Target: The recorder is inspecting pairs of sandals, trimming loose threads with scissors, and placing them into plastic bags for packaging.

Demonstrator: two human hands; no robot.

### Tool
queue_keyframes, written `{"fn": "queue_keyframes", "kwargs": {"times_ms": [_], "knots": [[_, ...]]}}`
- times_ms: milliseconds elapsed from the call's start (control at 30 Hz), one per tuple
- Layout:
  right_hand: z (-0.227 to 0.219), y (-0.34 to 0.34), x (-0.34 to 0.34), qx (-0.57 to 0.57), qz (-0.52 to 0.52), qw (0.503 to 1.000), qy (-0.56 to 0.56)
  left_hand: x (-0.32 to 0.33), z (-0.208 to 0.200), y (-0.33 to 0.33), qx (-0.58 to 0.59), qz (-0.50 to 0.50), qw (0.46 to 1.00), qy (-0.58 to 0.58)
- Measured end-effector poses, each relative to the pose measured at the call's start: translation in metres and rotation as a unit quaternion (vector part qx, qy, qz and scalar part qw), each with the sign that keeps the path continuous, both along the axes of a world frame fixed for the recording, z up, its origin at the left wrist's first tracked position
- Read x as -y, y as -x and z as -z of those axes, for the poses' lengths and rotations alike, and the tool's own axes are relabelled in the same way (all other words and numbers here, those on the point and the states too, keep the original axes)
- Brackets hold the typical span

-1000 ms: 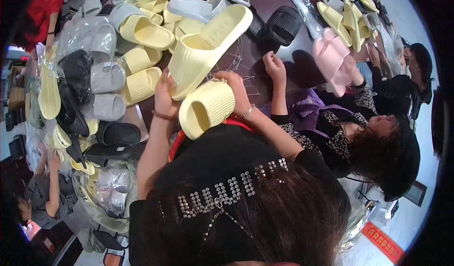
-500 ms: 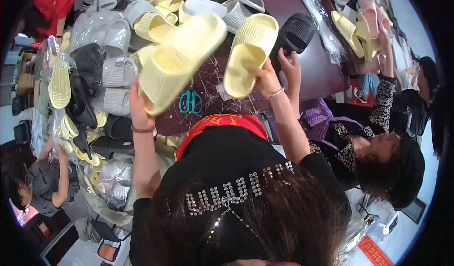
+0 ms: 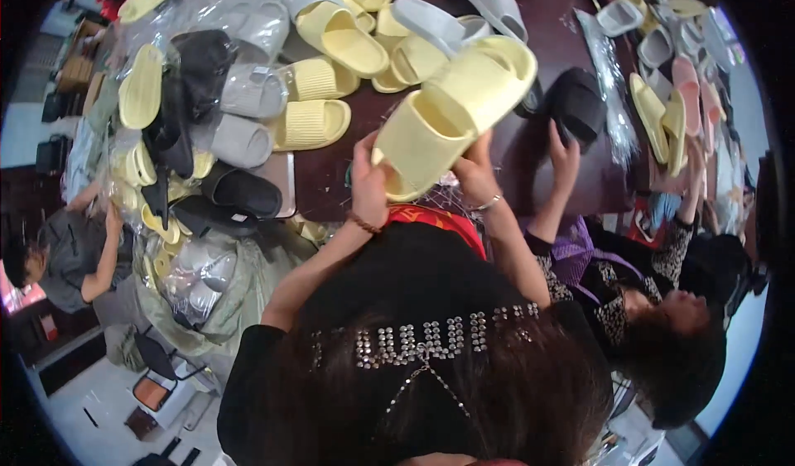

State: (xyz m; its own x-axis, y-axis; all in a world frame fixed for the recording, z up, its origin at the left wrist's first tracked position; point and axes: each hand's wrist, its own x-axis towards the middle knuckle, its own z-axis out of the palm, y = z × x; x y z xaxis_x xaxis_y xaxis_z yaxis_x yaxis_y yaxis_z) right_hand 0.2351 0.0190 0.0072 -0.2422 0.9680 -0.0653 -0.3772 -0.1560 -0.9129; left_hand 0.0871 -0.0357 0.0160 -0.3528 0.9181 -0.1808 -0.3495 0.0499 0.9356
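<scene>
Both my hands hold light yellow slide slippers (image 3: 426,139) above the table, toe end tilted toward me and heel up to the right. One slipper shows in full; whether a second lies pressed behind it I cannot tell. My left hand (image 3: 369,186), with a beaded bracelet at the wrist, grips the strap end from the left. My right hand (image 3: 478,175), with a silver bangle, is closed round the lower right side, its fingertips hidden behind the sole. Just left of the held slippers, two yellow slippers (image 3: 313,124) lie at the table edge.
Yellow and grey slippers (image 3: 344,40) are heaped at the back. Plastic-wrapped grey slippers (image 3: 252,89) and black ones (image 3: 242,190) lie left. A co-worker's hand (image 3: 565,156) touches a black slipper (image 3: 577,106) on the dark table (image 3: 542,48). Plastic bags (image 3: 609,85) lie right.
The yellow slippers, held apart in my two hands before, are now brought together in front of me. My view has shifted, so the table things appear further right and lower.
</scene>
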Motion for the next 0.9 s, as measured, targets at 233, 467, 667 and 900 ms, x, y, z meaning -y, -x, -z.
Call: {"fn": "queue_keyframes", "kwargs": {"times_ms": [233, 467, 667, 900], "knots": [[-0.013, -0.058, -0.017, 0.072, 0.162, 0.984, -0.016, -0.007, -0.011, 0.005, -0.086, 0.303, 0.949, 0.022], [0.066, -0.180, -0.049, -0.075, 0.276, 0.958, 0.010, 0.022, 0.019, 0.052, -0.057, 0.272, 0.947, 0.163], [0.125, -0.226, -0.083, -0.047, 0.340, 0.937, 0.068, 0.030, 0.028, 0.057, -0.055, 0.241, 0.948, 0.199], [0.094, -0.239, -0.104, 0.398, 0.405, 0.813, 0.126, 0.033, 0.032, 0.058, -0.049, 0.207, 0.956, 0.203]]}}
